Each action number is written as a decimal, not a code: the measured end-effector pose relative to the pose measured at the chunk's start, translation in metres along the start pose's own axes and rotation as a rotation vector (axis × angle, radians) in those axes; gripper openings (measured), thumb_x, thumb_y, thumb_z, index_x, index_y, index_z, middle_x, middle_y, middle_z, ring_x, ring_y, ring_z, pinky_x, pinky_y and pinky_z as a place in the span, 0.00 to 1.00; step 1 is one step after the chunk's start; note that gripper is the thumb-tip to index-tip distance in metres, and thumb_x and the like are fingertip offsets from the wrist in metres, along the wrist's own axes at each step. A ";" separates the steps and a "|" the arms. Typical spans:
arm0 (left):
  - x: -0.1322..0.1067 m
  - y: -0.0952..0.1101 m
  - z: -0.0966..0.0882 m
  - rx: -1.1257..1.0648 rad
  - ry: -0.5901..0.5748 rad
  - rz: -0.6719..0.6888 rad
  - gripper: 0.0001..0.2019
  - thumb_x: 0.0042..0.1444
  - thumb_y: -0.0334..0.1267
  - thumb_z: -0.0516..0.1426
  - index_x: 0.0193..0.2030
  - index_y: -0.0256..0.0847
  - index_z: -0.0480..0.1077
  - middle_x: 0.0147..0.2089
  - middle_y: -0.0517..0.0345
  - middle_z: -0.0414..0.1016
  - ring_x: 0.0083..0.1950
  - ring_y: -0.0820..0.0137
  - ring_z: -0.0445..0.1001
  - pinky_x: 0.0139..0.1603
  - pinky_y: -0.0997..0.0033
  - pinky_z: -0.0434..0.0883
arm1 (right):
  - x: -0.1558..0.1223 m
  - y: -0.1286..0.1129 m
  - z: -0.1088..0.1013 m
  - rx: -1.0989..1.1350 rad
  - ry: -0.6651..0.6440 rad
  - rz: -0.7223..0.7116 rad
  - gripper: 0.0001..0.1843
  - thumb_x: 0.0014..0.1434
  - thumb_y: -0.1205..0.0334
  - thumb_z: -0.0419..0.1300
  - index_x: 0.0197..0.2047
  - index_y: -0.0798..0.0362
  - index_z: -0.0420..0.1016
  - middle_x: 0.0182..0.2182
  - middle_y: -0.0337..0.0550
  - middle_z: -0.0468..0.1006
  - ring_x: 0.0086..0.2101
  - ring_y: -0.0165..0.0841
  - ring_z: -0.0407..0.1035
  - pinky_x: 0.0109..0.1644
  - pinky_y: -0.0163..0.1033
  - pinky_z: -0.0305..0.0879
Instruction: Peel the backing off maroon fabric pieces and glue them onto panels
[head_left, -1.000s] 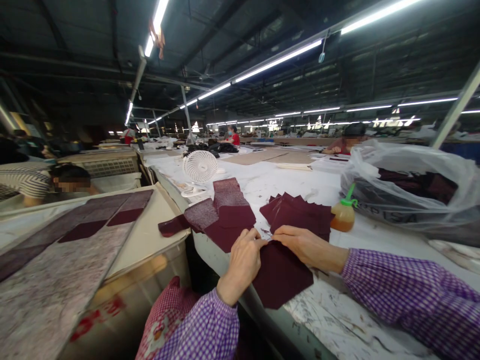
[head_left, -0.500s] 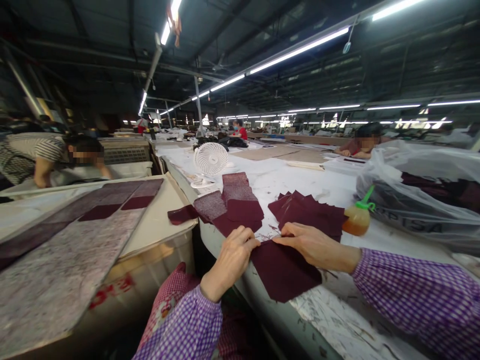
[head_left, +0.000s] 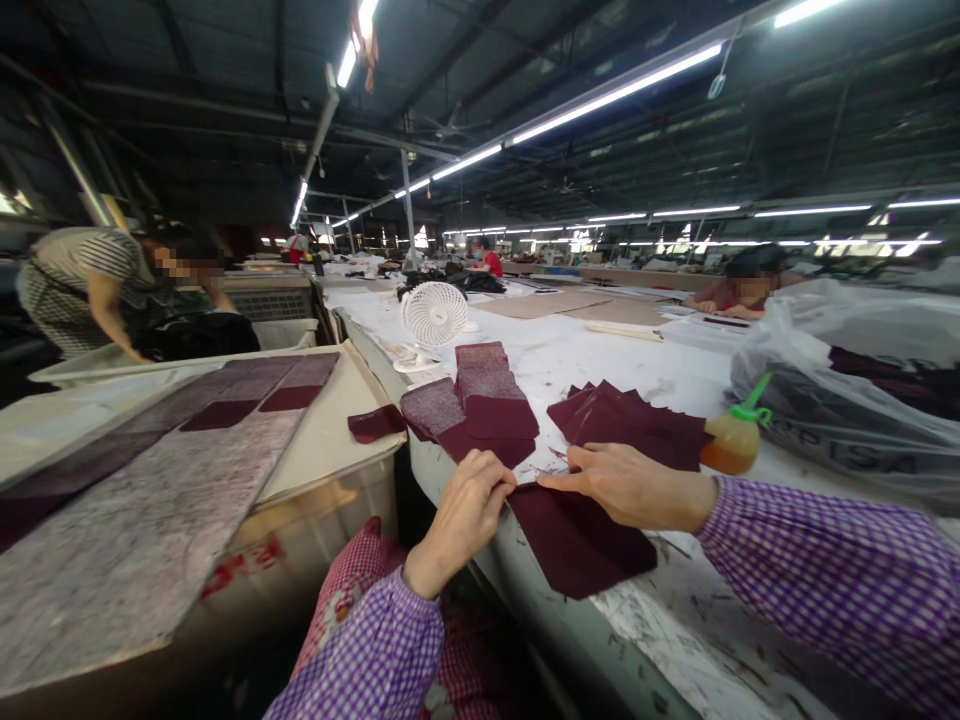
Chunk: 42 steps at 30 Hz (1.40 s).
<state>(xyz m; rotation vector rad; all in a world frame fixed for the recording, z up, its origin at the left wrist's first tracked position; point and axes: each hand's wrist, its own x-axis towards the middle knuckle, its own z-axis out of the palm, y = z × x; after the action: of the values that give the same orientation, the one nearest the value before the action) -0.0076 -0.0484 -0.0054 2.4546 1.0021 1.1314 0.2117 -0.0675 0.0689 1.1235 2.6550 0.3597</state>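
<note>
A dark maroon fabric piece [head_left: 581,540] lies at the near edge of the white-covered table. At its upper left corner, my left hand [head_left: 469,510] is closed in a pinch. My right hand [head_left: 630,485] is on its top edge with one finger stretched toward the left hand; the other fingertips are partly hidden. Just beyond the right hand is a fanned stack of maroon pieces [head_left: 630,415]. Farther left, more maroon pieces [head_left: 499,415] overlap, some with a speckled greyish side up.
A squeeze bottle [head_left: 731,445] with amber liquid stands right, beside a clear plastic bag [head_left: 847,420] of dark cloth. A white fan [head_left: 435,315] is behind the pieces. Maroon strips [head_left: 225,415] lie on a board over a bin [head_left: 330,500] at left. Co-workers bend over tables farther off.
The view has shifted slightly, so the scene sits farther right. My right hand's fingers have moved left along the fabric's top edge, closer to my left hand, which keeps its pinch.
</note>
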 end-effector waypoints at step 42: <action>0.088 -0.059 0.014 0.123 0.191 -0.451 0.09 0.55 0.29 0.50 0.34 0.38 0.71 0.35 0.49 0.76 0.39 0.63 0.74 0.42 0.66 0.66 | -0.021 0.122 0.029 0.128 0.165 0.708 0.22 0.53 0.65 0.54 0.53 0.59 0.66 0.50 0.60 0.69 0.46 0.48 0.66 0.47 0.54 0.61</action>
<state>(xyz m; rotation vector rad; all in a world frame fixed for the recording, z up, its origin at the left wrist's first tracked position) 0.0149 0.0551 0.0071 2.0701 1.6236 1.1834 0.3161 0.0033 0.0822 2.1450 2.3400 0.4147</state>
